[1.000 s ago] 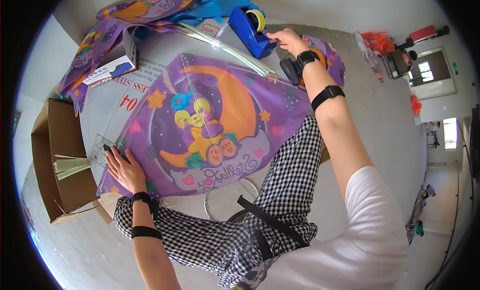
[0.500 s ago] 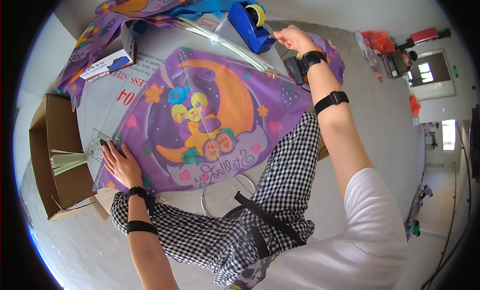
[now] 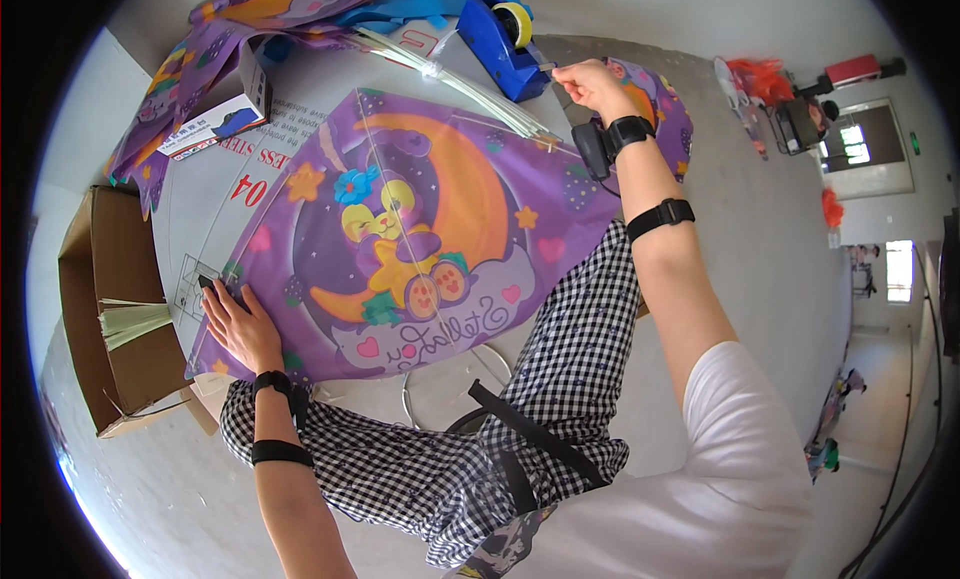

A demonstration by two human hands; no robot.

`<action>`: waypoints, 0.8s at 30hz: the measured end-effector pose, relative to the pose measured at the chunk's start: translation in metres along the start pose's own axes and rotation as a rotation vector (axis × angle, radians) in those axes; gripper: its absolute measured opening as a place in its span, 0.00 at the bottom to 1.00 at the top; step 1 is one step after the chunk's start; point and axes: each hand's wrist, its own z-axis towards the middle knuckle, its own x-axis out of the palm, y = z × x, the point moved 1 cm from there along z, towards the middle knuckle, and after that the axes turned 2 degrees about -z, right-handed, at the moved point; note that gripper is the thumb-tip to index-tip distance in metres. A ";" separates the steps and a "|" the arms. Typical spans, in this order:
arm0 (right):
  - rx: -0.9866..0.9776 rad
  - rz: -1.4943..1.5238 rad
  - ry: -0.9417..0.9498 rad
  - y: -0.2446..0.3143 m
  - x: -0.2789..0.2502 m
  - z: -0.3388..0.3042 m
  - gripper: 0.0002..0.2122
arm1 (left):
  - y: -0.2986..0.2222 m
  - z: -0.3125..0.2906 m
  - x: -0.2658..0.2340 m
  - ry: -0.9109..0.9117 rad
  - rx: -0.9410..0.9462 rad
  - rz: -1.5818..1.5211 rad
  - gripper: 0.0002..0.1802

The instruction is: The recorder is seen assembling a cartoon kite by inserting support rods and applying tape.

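Left hand [image 3: 238, 324] lies flat, grip spread open, palm and fingers pressing down on the near left corner of the purple kite [image 3: 420, 239]; nothing is enclosed in it. The kite lies flat across the grey floor [image 3: 760, 279] in front of the person's checked trousers [image 3: 560, 379], its printed face up: an orange crescent moon, a yellow cartoon figure, stars and hearts. Right hand [image 3: 590, 82] reaches to the far right, grip pinched nearly closed, thumb and forefinger nipping the loose end of tape at the blue tape dispenser [image 3: 505, 41]; the tape strip itself is too thin to make out clearly. The dispenser stands just beyond the kite's far edge, a yellowish roll on its top. A bundle of thin pale rods [image 3: 450, 79] lies slanted between the dispenser and the kite, touching the kite's far edge. More purple kites [image 3: 200, 59] are heaped at far left, a small printed box [image 3: 215, 124] beside them. An open cardboard box [image 3: 110, 309] sits left of the flat hand, holding pale green sticks.
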 end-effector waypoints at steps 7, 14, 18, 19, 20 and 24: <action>-0.099 0.009 -0.057 -0.009 0.015 -0.005 0.03 | 0.004 -0.001 0.000 -0.007 0.008 0.027 0.31; -0.227 0.244 -0.183 -0.070 0.036 -0.020 0.04 | -0.015 0.000 0.007 -0.008 -0.006 -0.010 0.30; -0.388 0.161 0.076 -0.034 0.130 -0.125 0.12 | 0.005 0.003 -0.015 -0.037 -0.015 -0.098 0.33; -0.414 0.132 0.202 -0.026 0.149 -0.153 0.11 | 0.004 0.002 -0.008 -0.034 -0.035 -0.118 0.34; -0.434 0.112 0.298 -0.016 0.171 -0.183 0.10 | 0.003 0.002 -0.006 -0.043 -0.050 -0.195 0.35; -0.422 0.111 0.535 0.010 0.258 -0.246 0.07 | 0.004 0.001 -0.008 -0.063 -0.039 -0.369 0.31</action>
